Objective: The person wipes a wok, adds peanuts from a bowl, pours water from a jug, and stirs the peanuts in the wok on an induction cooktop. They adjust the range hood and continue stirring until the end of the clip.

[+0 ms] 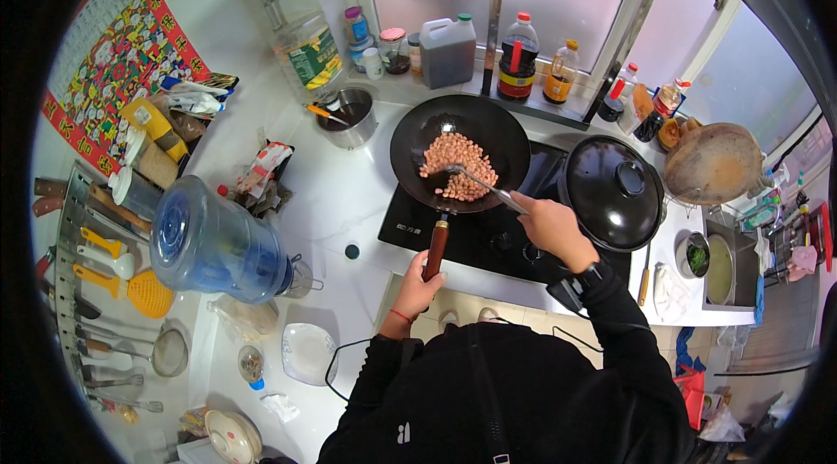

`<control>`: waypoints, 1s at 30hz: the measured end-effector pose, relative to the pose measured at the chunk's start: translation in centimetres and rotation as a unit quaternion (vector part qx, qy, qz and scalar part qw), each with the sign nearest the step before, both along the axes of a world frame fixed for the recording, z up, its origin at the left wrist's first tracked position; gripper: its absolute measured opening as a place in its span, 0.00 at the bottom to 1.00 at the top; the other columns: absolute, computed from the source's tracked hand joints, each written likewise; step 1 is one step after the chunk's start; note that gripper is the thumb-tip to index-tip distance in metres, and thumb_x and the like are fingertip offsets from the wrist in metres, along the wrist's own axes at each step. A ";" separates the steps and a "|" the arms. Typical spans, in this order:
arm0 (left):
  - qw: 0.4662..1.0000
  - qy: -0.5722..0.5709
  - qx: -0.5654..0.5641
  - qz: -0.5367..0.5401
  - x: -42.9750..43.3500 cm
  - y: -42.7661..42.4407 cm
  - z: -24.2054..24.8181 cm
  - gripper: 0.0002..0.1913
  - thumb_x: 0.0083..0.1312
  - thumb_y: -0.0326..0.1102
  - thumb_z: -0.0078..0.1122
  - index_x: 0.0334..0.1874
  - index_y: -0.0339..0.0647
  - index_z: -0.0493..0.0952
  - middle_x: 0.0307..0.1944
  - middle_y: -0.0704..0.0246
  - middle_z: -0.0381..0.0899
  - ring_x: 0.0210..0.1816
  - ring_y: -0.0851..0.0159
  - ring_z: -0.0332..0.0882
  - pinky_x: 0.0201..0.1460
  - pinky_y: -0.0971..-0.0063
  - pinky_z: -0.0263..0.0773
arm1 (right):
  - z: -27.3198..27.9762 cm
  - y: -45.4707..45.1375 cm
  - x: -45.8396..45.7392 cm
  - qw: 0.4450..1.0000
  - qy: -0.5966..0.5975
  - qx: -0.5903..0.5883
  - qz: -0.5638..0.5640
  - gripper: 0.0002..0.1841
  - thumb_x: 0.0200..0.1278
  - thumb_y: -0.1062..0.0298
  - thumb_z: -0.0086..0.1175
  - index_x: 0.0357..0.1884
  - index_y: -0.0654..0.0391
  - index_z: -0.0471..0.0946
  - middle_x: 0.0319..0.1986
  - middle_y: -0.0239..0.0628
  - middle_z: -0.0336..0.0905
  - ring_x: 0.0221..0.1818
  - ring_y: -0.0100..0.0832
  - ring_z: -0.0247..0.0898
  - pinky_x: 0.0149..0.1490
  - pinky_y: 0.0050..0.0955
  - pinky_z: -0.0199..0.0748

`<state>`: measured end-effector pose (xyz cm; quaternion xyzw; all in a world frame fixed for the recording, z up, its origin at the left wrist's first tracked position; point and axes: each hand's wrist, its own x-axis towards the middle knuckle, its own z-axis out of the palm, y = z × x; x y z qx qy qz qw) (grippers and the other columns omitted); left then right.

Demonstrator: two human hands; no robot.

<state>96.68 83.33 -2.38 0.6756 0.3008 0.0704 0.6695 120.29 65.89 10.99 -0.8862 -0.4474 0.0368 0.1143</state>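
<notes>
A black wok [418,121] rests over the left part of a black glass cooktop [418,229]. Peanuts [461,153] with pinkish skins lie heaped in its bowl. My left hand [417,287] grips the brown wooden handle [437,248] at the near side. In my right hand [552,225] is a metal spatula [487,186], held by its shaft, its head among the peanuts. Part of the spatula head is hidden by them. Right of my right hand stands a black lidded pot [611,196] with a knob on top.
Sauce bottles [518,59] and a grey jug [448,52] line the windowsill behind the wok. A steel pot [350,117] stands back left. Leftward are a large blue water bottle [216,242] and a white plate [310,353]. A sink [735,268] is at the right.
</notes>
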 end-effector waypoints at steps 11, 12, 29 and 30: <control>1.000 -0.011 0.007 0.002 0.1 -0.1 0.2 0.32 0.63 0.31 0.66 0.70 0.40 0.64 0.34 0.72 0.75 0.31 0.74 0.73 0.32 0.77 0.70 | -3.9 -1.3 1.5 0.993 -0.098 -0.006 -0.067 0.27 0.63 0.68 0.54 0.67 0.42 0.72 0.29 0.44 0.80 0.29 0.46 0.81 0.32 0.43 0.77; 1.000 -0.003 0.003 0.006 0.1 -0.1 0.2 0.32 0.63 0.32 0.66 0.69 0.41 0.64 0.33 0.72 0.74 0.30 0.74 0.72 0.31 0.76 0.69 | -2.7 -2.0 1.1 0.994 -0.094 -0.020 -0.058 0.27 0.62 0.68 0.56 0.66 0.44 0.72 0.29 0.44 0.81 0.30 0.46 0.81 0.32 0.43 0.77; 1.000 0.002 -0.006 -0.005 0.1 0.0 0.9 0.32 0.64 0.28 0.64 0.71 0.39 0.62 0.37 0.71 0.78 0.35 0.75 0.77 0.37 0.79 0.72 | -4.4 2.1 1.3 0.997 -0.052 0.058 -0.029 0.27 0.63 0.66 0.56 0.67 0.44 0.72 0.29 0.46 0.82 0.30 0.47 0.81 0.33 0.44 0.77; 1.000 0.010 -0.004 -0.006 0.1 0.0 0.9 0.32 0.64 0.28 0.64 0.71 0.39 0.62 0.37 0.71 0.78 0.35 0.74 0.77 0.37 0.79 0.72 | -5.3 2.2 1.7 0.995 -0.065 0.058 -0.044 0.28 0.64 0.67 0.56 0.68 0.44 0.71 0.29 0.46 0.81 0.30 0.46 0.81 0.33 0.43 0.77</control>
